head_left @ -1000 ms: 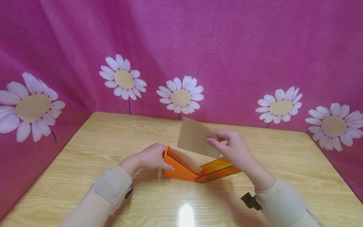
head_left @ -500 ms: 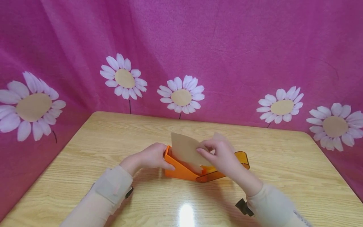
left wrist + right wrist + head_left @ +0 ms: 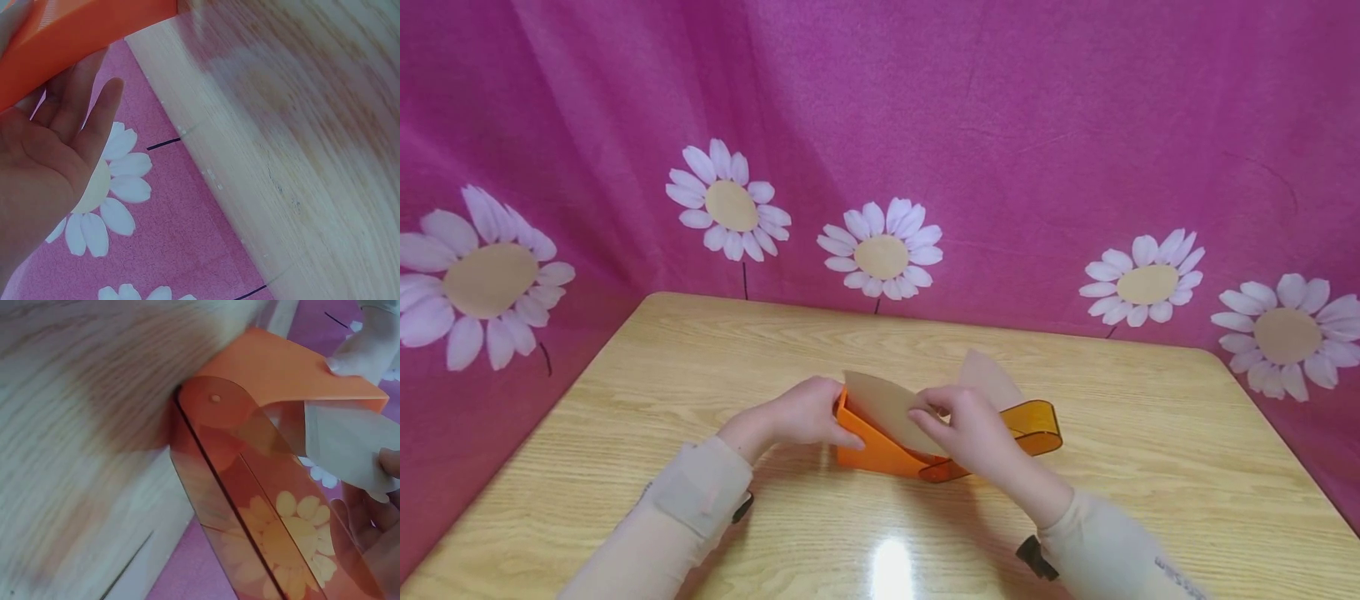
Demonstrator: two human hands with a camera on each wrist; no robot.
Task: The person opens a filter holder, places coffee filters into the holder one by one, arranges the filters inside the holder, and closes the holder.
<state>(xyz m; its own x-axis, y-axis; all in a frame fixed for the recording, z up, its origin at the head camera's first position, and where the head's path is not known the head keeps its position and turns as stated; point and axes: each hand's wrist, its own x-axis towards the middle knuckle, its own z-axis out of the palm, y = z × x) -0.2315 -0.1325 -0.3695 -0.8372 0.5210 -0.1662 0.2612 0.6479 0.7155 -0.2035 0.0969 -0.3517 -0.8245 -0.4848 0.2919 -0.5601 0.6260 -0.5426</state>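
Observation:
An orange box [image 3: 880,450] with a hinged, see-through amber lid [image 3: 1039,427] sits on the table, its lid swung open to the right. My left hand [image 3: 808,412] grips the box's left end, thumb on the near side and fingers behind. Between the thumb and fingers of my right hand [image 3: 970,425] is a brown paper piece [image 3: 880,400], its lower part inside the box and its upper edge above the rim. The right wrist view shows the paper [image 3: 350,440] at the box's opening. Behind my right hand is a paler paper piece [image 3: 988,375], partly hidden.
The wood-grain table [image 3: 737,350] extends around the box. A pink curtain [image 3: 1000,125] printed with large white daisies hangs behind it and along the sides. Light reflects off the tabletop near the front.
My right hand has moved left and down, lowering the brown paper from above the lid into the box. The paler paper and lid end have come into view. My left hand stays put.

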